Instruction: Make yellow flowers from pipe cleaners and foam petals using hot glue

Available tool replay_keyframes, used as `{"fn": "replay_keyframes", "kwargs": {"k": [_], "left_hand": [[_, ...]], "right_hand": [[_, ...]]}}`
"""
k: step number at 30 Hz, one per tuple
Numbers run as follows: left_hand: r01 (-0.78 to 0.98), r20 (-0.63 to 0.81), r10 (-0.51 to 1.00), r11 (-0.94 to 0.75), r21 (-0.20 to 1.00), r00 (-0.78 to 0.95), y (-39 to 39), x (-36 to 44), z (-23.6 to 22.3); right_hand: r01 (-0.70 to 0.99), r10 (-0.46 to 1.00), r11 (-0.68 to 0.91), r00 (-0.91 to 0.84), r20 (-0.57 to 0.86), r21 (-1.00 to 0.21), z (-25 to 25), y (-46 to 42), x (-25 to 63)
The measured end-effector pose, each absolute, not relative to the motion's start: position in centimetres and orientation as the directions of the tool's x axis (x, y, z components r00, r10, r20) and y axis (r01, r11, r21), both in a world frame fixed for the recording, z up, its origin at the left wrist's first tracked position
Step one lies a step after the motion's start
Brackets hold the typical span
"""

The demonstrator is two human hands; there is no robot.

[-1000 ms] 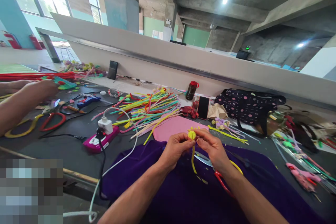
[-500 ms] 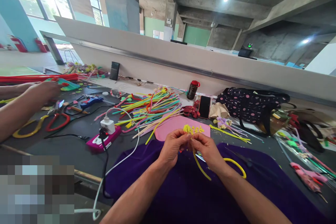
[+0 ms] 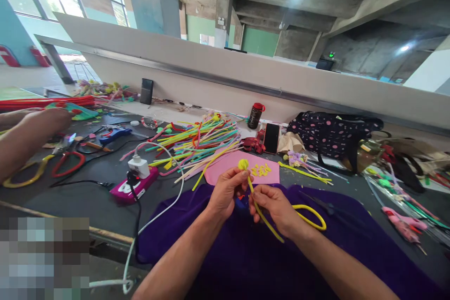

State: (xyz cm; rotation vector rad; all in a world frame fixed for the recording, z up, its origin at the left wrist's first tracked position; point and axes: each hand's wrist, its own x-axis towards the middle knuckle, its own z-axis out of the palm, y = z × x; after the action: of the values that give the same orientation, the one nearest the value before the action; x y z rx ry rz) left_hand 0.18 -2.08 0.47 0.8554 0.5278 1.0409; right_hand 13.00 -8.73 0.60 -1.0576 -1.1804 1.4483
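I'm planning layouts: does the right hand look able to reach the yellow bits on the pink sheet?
Probably yes: the yellow bits lie uncovered beyond the right hand, though it seemingly holds a yellow stem.

The bud (image 3: pixel 243 164) and stem (image 3: pixel 270 226) are yellow, the sheet (image 3: pixel 216 168) pink, the dark bag (image 3: pixel 332 137) pink-dotted

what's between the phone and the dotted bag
A crumpled tan piece, perhaps paper, lies between the phone and the bag, as the head view shows.
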Motion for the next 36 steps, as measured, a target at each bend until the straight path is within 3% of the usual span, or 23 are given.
{"fn": "replay_keyframes", "kwargs": {"k": [5,10,16,22,25,28,36], "left_hand": [[-0.564,-0.02,0.9,0.29,0.773,0.436,-1.9,-0.5,1.5],[-0.633,0.003,0.915,0.277,0.723,0.404,-1.3,-1.0,1.7],[-0.624,0.09,0.91,0.204,0.754,0.406,-1.3,-1.3,1.8],[-0.602,0.077,0.818,0.352,0.717,0.569,-1.0,-1.6,1.8],[-0.573,0.031,0.797,0.405,0.713,0.603,-0.1,-1.6,1.7],[-0.532,-0.003,0.787,0.42,0.735,0.617,0.7,-1.1,1.5],[-0.452,-0.085,0.782,0.441,0.775,0.617,0.2,-0.5,0.1]], "right_hand": [[0.011,0.961,-0.181,-0.212,-0.179,-0.983,-0.1,-12.0,13.1],[0.121,0.931,-0.187,-0.296,-0.215,-0.975,-1.4,-14.5,14.0],[0.237,0.911,-0.209,-0.305,-0.277,-0.949,-1.9,-15.5,14.8],[0.468,0.917,-0.038,-0.335,-0.217,-0.883,-0.7,-14.7,15.6],[0.624,0.966,0.155,-0.257,-0.013,-0.766,0.5,-11.3,17.7],[0.846,0.964,0.264,-0.211,0.163,-0.464,0.6,-6.2,20.1],[0.929,0.97,0.238,-0.211,0.124,-0.283,-2.4,1.6,20.6]]}}
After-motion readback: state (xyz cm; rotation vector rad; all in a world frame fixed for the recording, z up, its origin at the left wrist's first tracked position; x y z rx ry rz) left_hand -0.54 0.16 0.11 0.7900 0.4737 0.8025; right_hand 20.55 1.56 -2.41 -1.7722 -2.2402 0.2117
